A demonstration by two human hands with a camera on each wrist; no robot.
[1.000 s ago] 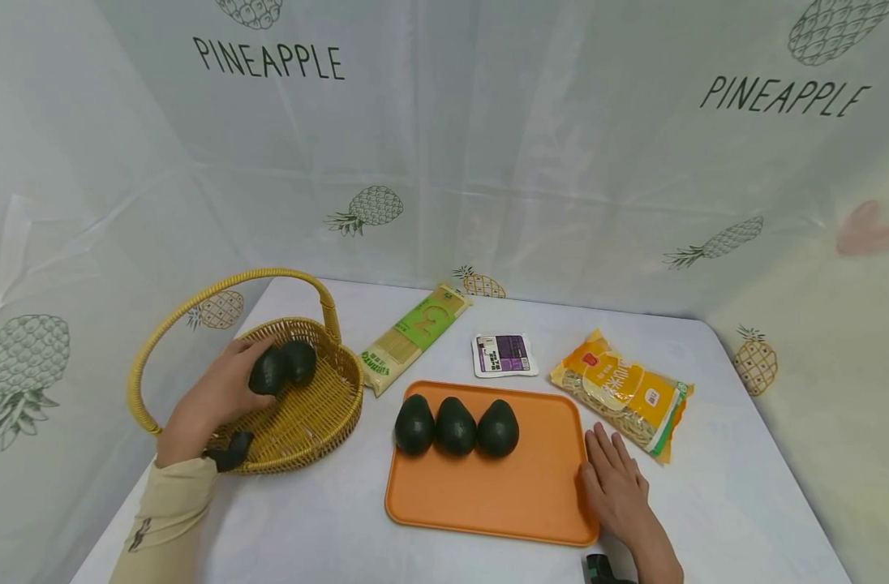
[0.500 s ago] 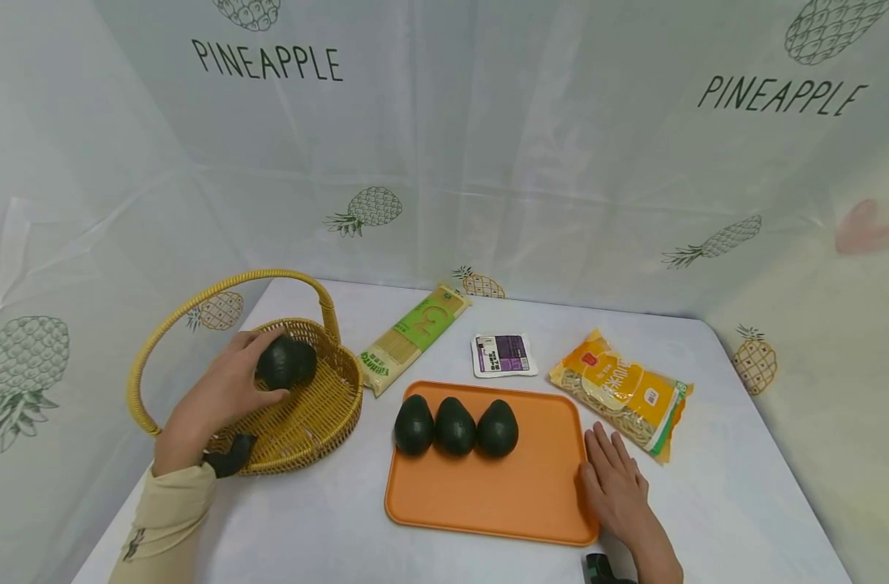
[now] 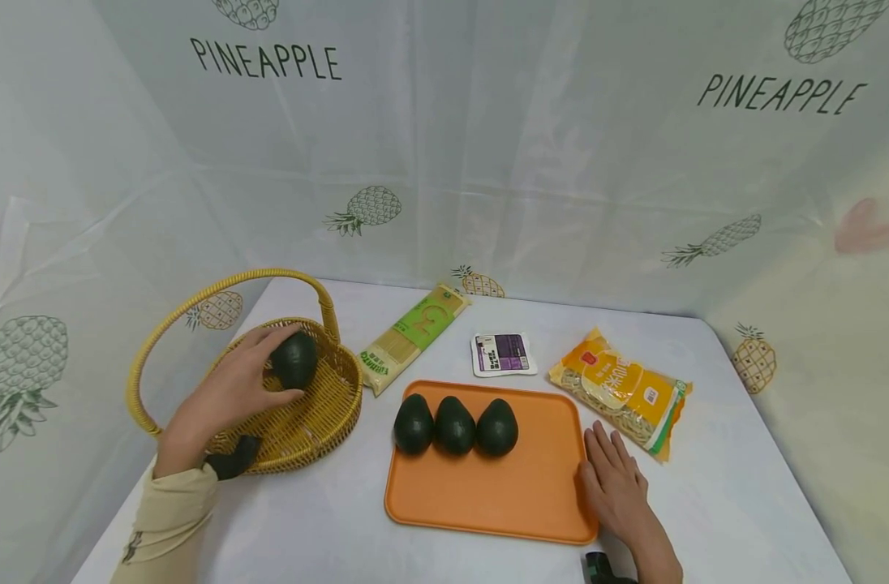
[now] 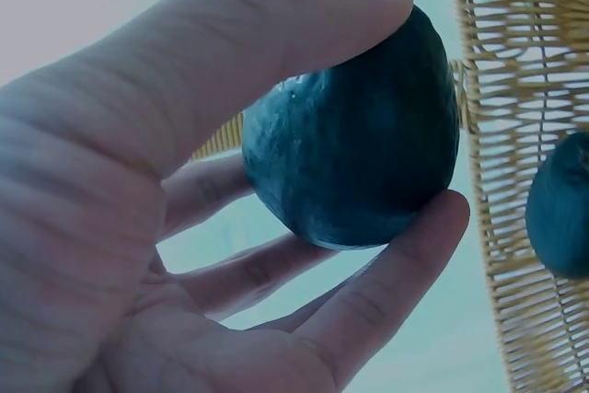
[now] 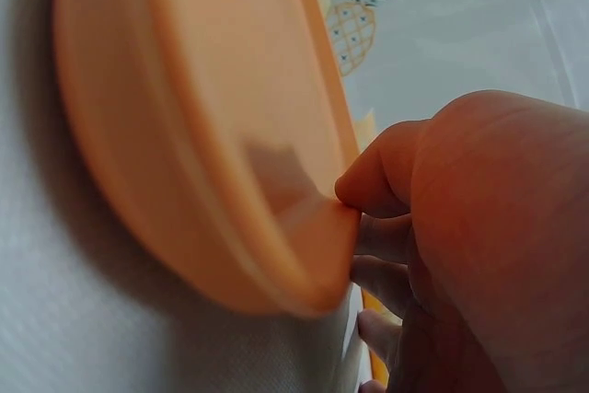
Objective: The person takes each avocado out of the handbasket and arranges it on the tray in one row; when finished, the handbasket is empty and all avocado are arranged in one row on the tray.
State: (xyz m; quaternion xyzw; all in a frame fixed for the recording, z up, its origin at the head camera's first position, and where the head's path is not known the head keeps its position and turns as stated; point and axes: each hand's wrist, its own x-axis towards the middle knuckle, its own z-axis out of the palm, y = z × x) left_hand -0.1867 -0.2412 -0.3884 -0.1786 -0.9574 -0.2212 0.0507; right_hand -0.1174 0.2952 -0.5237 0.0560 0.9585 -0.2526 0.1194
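In the left wrist view a dark green avocado (image 4: 359,126) sits between the thumb and fingers of my left hand (image 3: 229,389), which grips it over the yellow wicker basket (image 3: 345,410). A second avocado (image 4: 563,204) shows at the basket in that view; from the head camera the held one hides it. My right hand (image 3: 616,487) lies with nearly straight fingers along the right edge of an orange tray (image 3: 488,507). Its thumb (image 5: 373,177) touches the tray's rim in the right wrist view. Three avocados (image 3: 455,426) stand in a row on the tray's far left part.
Behind the tray lie a noodle packet (image 3: 415,337) with a green label and a small purple-and-white packet (image 3: 504,354). A yellow bag (image 3: 620,393) is right of the tray. The basket's tall handle (image 3: 229,280) arches over my left hand. A printed curtain (image 3: 525,178) hangs behind the table.
My left hand has moved slightly right with the held avocado, which now covers the other avocado in the head view. My right hand and the tray have stayed still.
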